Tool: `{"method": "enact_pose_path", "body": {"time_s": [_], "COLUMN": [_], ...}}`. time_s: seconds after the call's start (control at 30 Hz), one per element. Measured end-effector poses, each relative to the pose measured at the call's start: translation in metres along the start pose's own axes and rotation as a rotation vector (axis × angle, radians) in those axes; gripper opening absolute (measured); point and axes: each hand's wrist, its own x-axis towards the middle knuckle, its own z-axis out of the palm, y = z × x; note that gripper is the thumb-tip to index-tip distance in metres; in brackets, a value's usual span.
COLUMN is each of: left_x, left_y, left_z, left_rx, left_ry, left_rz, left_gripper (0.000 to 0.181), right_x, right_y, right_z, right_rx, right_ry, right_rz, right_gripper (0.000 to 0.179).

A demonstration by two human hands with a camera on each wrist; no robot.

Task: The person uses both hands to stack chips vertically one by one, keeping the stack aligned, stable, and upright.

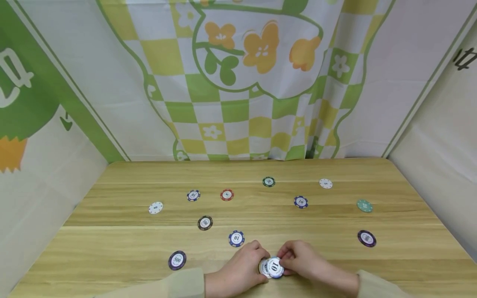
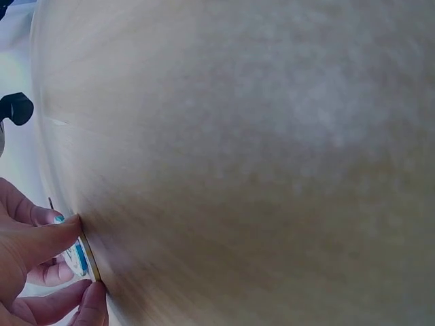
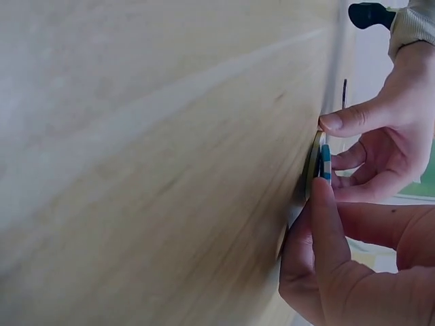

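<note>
Near the front of the table, my left hand [image 1: 242, 267] grips a yellow-edged poker chip [image 1: 262, 269] by its edges, thumb on the near side and fingers on the far side. A blue-and-white 10 chip [image 1: 275, 269] overlaps its right part, number side up. My right hand [image 1: 303, 261] pinches that blue chip at its right edge between thumb and fingers. In the right wrist view the blue chip [image 3: 326, 163] stands just off the yellow-edged chip [image 3: 313, 159], both seen edge-on. Part of the lower chip is hidden under the blue one.
Single chips lie spread over the wooden table [image 1: 123, 240]. Closest are a blue 10 chip [image 1: 236, 239], a black 100 chip [image 1: 205, 222] and a purple 500 chip [image 1: 177, 260]. Another purple chip [image 1: 367, 238] lies at right. A patterned curtain [image 1: 234, 124] hangs behind.
</note>
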Motion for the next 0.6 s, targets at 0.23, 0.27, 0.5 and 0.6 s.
{"method": "enact_pose_path", "body": {"time_s": [0.23,0.27,0.5,0.6], "left_x": [0.000,0.000,0.001,0.001], "left_y": [0.000,0.000,-0.001,-0.001], "left_z": [0.000,0.000,0.002,0.002], "left_rx": [-0.002,-0.002,-0.015,-0.019], "left_ry": [0.004,0.005,0.018,0.016], "left_rz": [0.003,0.004,0.004,-0.003], "left_gripper": [0.037,0.037,0.036,0.036], "right_x": [0.002,0.003,0.005,0.006], "right_y": [-0.002,-0.002,-0.006,-0.007], "right_z": [0.005,0.006,0.012,0.013], "right_rx": [-0.117,-0.136,-0.245,-0.293], "right_ry": [0.025,0.030,0.051,0.058], "right_rz": [-0.065,-0.077,-0.116,-0.114], "right_gripper": [0.005,0.005,0.006,0.006]}}
